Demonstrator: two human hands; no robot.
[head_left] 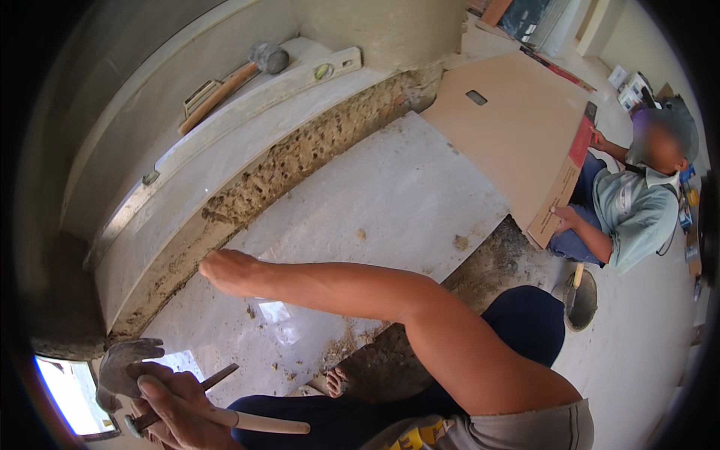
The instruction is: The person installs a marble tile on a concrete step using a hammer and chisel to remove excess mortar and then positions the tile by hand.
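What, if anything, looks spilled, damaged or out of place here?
Brown crumbs lie scattered on the glossy slab, untidy against its otherwise smooth surface. The front face of the step looks rough and pitted, unlike its smoother top.

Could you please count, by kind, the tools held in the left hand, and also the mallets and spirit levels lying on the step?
Claw hammer: 1
Chisel-like metal rod: 1
Mallet: 1
Spirit level: 1
Total: 4
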